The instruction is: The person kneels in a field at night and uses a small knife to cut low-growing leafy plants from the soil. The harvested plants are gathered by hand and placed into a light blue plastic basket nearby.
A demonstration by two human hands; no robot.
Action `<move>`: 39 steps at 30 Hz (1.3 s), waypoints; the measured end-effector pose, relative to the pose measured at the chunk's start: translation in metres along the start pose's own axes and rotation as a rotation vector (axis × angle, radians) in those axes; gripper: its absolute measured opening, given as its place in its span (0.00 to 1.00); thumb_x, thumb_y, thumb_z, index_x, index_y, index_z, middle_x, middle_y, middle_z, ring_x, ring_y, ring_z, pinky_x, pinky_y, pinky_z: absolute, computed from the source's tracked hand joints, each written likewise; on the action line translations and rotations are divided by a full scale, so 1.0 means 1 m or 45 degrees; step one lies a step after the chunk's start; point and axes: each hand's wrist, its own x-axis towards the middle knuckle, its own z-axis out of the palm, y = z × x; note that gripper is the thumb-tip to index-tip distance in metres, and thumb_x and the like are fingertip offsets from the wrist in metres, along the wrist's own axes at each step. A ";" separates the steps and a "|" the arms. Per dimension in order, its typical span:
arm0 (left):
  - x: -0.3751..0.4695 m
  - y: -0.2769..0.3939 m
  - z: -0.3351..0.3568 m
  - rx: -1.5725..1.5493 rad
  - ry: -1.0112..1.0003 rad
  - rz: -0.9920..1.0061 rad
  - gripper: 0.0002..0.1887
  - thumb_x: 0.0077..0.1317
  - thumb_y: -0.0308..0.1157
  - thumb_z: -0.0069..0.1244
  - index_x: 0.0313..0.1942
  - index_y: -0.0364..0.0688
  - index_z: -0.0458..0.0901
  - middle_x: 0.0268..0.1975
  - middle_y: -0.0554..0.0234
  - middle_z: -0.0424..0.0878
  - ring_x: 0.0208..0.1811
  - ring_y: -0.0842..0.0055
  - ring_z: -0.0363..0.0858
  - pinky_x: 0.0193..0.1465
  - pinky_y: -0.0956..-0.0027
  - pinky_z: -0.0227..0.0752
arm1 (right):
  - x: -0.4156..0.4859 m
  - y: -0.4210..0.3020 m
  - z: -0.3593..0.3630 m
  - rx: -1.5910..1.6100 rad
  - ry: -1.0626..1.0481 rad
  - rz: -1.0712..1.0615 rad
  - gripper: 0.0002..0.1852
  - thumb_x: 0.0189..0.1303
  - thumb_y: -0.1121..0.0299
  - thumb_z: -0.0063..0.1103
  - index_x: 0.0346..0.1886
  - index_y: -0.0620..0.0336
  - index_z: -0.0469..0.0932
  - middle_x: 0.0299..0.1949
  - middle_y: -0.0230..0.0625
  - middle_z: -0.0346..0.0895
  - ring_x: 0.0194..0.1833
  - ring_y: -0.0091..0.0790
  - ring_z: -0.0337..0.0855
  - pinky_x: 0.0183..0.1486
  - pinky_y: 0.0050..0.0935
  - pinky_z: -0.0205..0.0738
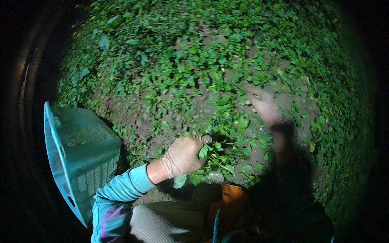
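Note:
My left hand (185, 156), in a thin pale glove, grips a bunch of leafy green plants (217, 159) low over the ground. Leaves stick out past the thumb and hang below the palm. Farther out and to the right, my right hand (263, 104) is blurred and reaches in among low green plants (226, 114) rooted in the soil. A thin dark tool (238, 87), perhaps a blade, projects from its fingers; its far end is lost among the leaves.
To the left, a green plastic crate (91, 145) lies tipped on its side, its opening turned away from me. Brown soil (133, 118) shows between patches of dense low growth (146, 45). My bent knee (152, 221) is close below, and darkness surrounds the lit patch.

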 end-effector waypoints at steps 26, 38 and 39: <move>-0.355 -0.064 -0.202 0.856 2.454 -0.077 0.17 0.62 0.25 0.49 0.51 0.29 0.72 0.50 0.53 0.77 0.48 0.69 0.78 0.50 0.66 0.74 | 0.001 0.022 0.002 -1.279 -0.118 -0.346 0.24 0.67 0.55 0.40 0.52 0.67 0.72 0.51 0.59 0.72 0.52 0.60 0.72 0.54 0.45 0.66; -0.397 -0.136 -0.095 0.189 1.712 -1.648 0.14 0.51 0.34 0.51 0.38 0.39 0.82 0.35 0.41 0.81 0.39 0.50 0.79 0.43 0.54 0.72 | -0.010 0.022 -0.001 -1.291 -0.101 -0.330 0.21 0.68 0.56 0.41 0.51 0.65 0.72 0.45 0.59 0.75 0.48 0.62 0.74 0.49 0.46 0.68; -0.397 -0.130 -0.091 0.194 1.610 -1.735 0.14 0.51 0.34 0.50 0.37 0.39 0.82 0.34 0.41 0.81 0.39 0.49 0.79 0.44 0.54 0.72 | -0.013 0.022 -0.001 -1.282 -0.081 -0.361 0.22 0.68 0.55 0.40 0.51 0.65 0.72 0.46 0.59 0.75 0.48 0.61 0.74 0.49 0.46 0.68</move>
